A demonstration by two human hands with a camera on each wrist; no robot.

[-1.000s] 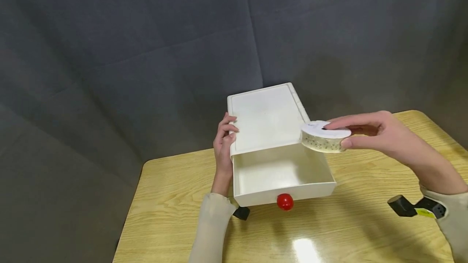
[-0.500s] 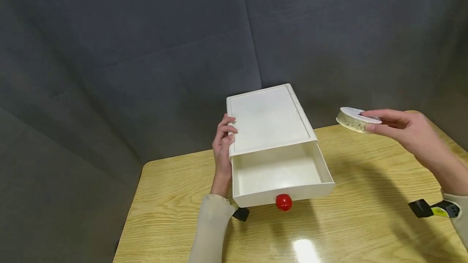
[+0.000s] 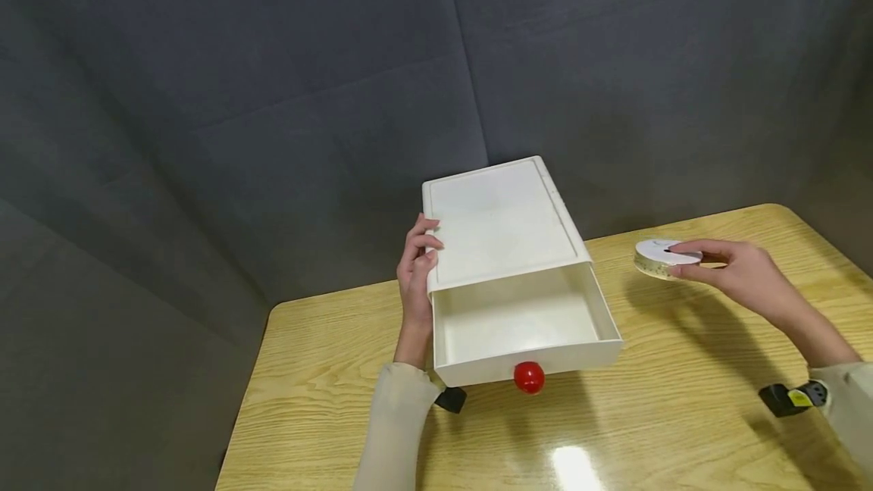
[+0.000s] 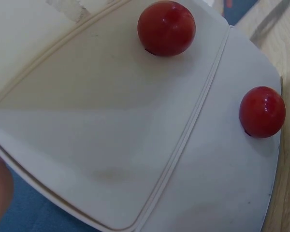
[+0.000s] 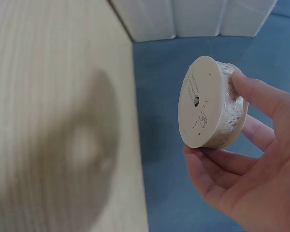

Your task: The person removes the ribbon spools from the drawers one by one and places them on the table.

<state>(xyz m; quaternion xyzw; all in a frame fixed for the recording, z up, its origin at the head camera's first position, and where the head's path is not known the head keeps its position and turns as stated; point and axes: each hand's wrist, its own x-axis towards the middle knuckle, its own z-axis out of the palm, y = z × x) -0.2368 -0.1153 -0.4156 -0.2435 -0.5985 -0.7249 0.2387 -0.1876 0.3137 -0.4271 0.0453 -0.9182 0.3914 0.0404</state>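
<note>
A white drawer unit [image 3: 505, 222] stands on the table in the head view, its top drawer [image 3: 518, 317] pulled out toward me, with nothing visible inside. On the drawer front is a round red knob [image 3: 529, 377]. My left hand [image 3: 414, 279] rests against the unit's left side, fingertips touching its top edge. Off to the right, my right hand [image 3: 740, 271] pinches a ribbon spool [image 3: 663, 258] above the table. White round faces and speckled ribbon show on the spool [image 5: 200, 104] in the right wrist view, held between thumb and fingers.
Two red knobs [image 4: 166, 28] on white drawer fronts fill much of the left wrist view. The wooden table [image 3: 327, 370] ends at a dark grey curtain [image 3: 307, 135] at the back. Black wrist devices [image 3: 784, 398] sit by both sleeves.
My right hand has carried the ribbon spool away from beside the open drawer to the right, then lowered it toward the table. My left hand and the drawer unit have stayed nearly still.
</note>
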